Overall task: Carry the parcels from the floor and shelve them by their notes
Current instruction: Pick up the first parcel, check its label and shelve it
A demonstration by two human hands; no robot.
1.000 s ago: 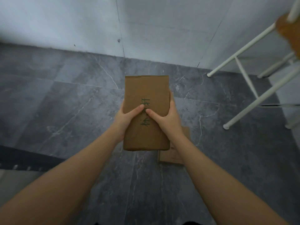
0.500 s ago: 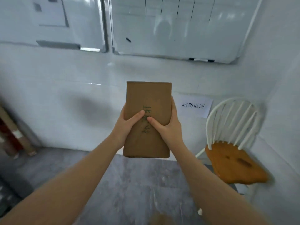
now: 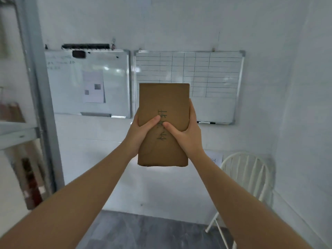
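Parcel [image 3: 163,112] dead centre, raised before you, long axis 12-to-6. Your left hand [image 3: 139,134] and right hand [image 3: 188,135] clamp its sides, thumbs across handwritten note [image 3: 162,125]. Shelf unit [image 3: 19,130] lies at 9 o'clock, nearer your left arm; turn there.

Open air all around the parcel [image 3: 163,123] held out in both hands. Ahead, bare wall and two whiteboards [image 3: 188,85]. Metal shelf upright [image 3: 42,108] close left; white chair [image 3: 248,178] low right.
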